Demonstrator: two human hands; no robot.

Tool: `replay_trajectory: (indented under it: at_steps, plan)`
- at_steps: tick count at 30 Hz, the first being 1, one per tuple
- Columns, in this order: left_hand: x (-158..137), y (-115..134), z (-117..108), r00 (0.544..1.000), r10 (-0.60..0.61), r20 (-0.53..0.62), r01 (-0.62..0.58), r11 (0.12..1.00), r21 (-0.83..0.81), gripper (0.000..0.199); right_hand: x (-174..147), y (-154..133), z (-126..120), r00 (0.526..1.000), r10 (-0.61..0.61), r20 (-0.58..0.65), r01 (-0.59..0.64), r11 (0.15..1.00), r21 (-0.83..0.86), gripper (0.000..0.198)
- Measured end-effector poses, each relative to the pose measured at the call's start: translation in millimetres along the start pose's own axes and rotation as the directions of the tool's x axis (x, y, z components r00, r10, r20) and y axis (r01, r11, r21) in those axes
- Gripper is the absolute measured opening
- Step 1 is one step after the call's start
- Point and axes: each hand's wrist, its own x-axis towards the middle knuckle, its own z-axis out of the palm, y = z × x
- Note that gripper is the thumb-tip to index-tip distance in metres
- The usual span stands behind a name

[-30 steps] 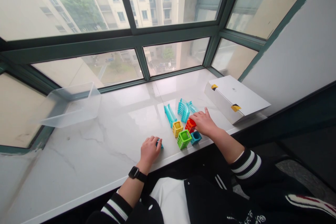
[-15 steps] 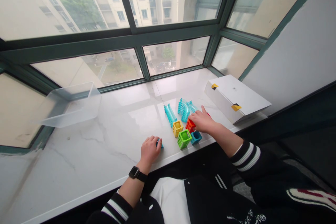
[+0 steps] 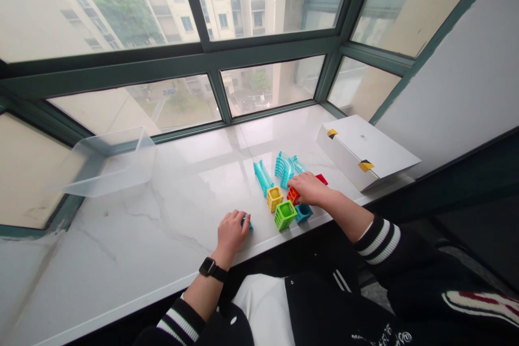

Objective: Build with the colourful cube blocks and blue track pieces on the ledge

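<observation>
Fingers of the right hand (image 3: 311,189) lie close together over the red block (image 3: 292,195), near the front edge of the windowsill (image 3: 190,200) and right of its middle; the thumb is hidden, so I cannot tell whether they pinch; the left hand (image 3: 233,231) is by the same edge, further left, its fingers curled over a small blue piece (image 3: 248,224); how firmly they press it cannot be made out.

The red block would probably handle best by two opposite sides, and, if lifted, straight up; the green block (image 3: 285,216), yellow block (image 3: 274,200) and dark blue block (image 3: 303,214) crowd it, so a sideways drag could knock them; the small blue piece seems safest kept back from the front edge.

The red block looks like shiny plastic with cut-out sides, much of it under the hand; its green and yellow neighbours are open-topped too, the green one nearer the front edge; clear blue tracks, one straight (image 3: 264,179), one curved (image 3: 284,170), lie toward the window edge; a red piece (image 3: 321,179) shows just past the right hand; a white box (image 3: 367,151) occupies the right end.
</observation>
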Motion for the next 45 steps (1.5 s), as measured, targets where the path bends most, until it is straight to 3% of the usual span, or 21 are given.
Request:
replay_trajectory:
  at_steps: [9, 26, 45]
  plan:
    - [-1, 0, -1, 1.0, 0.011, -0.015, -0.011, 1.0, 0.015, 0.034, 5, 0, -6, 0.999, 0.0, 0.042, 0.0, 1.0, -0.009, 0.038]
    - [-1, 0, 0, 1.0, 0.006, -0.013, -0.006, 1.0, 0.011, 0.033, 8, 2, -8, 0.998, -0.013, 0.055, 0.014, 1.0, -0.009, 0.04]
    - [-1, -1, 2, 1.0, 0.018, -0.018, -0.017, 1.0, 0.022, 0.035, 6, 3, -13, 0.994, -0.007, 0.109, 0.004, 1.0, 0.029, 0.063]
